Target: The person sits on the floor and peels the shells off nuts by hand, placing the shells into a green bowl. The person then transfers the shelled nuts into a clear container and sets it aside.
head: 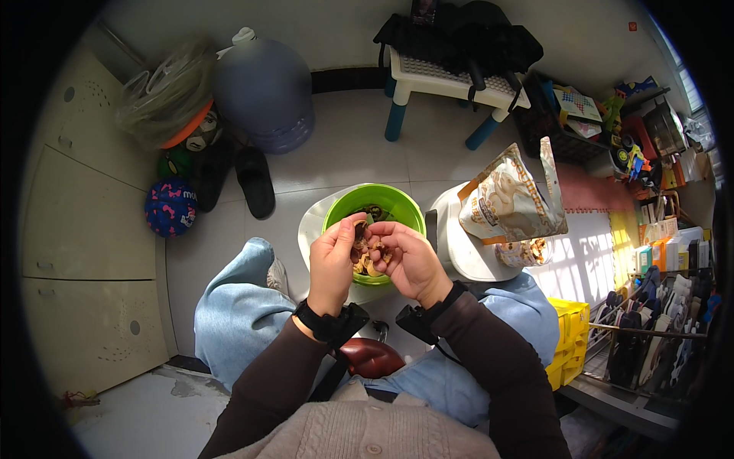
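My left hand (331, 261) pinches a cracked brown nut, apparently a walnut (360, 230), between thumb and fingers. Beside it, my right hand (412, 263) holds small broken nut pieces (381, 249) at its fingertips. Both hands are over a bright green plastic bucket (417, 207). Pale brown shell fragments (367, 266) show inside below my fingers; my hands cover much of the bucket's interior. The bucket stands on a light-coloured stool (309, 229).
To the right, a white stool (487, 261) bears an upright foil snack bag (499, 198) and a clear jar of nut kernels (523, 252). A water jug (264, 94), black slippers (256, 182) and a blue ball (171, 207) lie left. A yellow crate (567, 344) stands right.
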`<state>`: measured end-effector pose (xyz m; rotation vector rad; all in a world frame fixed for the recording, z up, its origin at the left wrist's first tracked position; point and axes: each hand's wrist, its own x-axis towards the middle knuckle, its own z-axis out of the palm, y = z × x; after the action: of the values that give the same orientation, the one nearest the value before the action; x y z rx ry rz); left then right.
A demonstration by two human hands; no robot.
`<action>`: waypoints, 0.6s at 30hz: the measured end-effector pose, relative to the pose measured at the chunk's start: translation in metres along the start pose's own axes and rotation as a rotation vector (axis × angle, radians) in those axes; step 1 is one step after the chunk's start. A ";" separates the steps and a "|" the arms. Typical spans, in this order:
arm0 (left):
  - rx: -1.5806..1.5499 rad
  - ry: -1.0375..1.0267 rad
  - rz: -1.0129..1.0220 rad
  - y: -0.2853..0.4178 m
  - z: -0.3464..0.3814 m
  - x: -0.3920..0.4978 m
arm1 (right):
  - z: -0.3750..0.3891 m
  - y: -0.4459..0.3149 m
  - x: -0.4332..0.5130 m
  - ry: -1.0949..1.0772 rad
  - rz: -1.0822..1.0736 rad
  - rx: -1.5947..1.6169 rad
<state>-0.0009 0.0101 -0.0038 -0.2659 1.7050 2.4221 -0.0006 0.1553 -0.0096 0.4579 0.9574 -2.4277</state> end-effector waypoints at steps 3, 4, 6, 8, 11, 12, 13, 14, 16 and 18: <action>0.071 -0.006 0.001 -0.002 0.000 0.002 | -0.002 0.000 0.000 -0.014 -0.001 0.083; 0.186 -0.014 0.094 -0.002 0.000 0.003 | -0.002 0.000 0.000 -0.015 -0.001 0.111; 0.401 -0.012 0.241 -0.004 0.000 0.003 | -0.003 -0.001 0.000 -0.073 -0.038 0.126; 0.425 0.011 0.250 -0.006 0.002 -0.001 | -0.002 -0.002 -0.001 -0.083 -0.061 0.144; 0.568 0.008 0.353 -0.006 0.002 -0.001 | 0.003 -0.004 -0.004 -0.040 -0.078 0.169; 0.520 -0.020 0.342 -0.005 0.003 -0.001 | 0.005 -0.005 -0.006 -0.035 -0.085 0.176; 0.483 -0.035 0.292 -0.004 0.003 0.000 | 0.008 -0.006 -0.007 0.001 -0.086 0.178; 0.223 -0.060 0.153 -0.004 0.004 -0.001 | 0.010 -0.007 -0.009 -0.020 -0.112 0.183; -0.283 -0.077 -0.199 -0.003 0.007 -0.004 | 0.016 -0.005 -0.013 -0.020 -0.159 0.180; -0.456 -0.111 -0.250 -0.001 0.008 -0.005 | 0.023 -0.001 -0.019 -0.060 -0.221 0.068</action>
<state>0.0038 0.0181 -0.0008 -0.3677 0.9908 2.5444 0.0115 0.1454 0.0157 0.3140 0.9460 -2.6625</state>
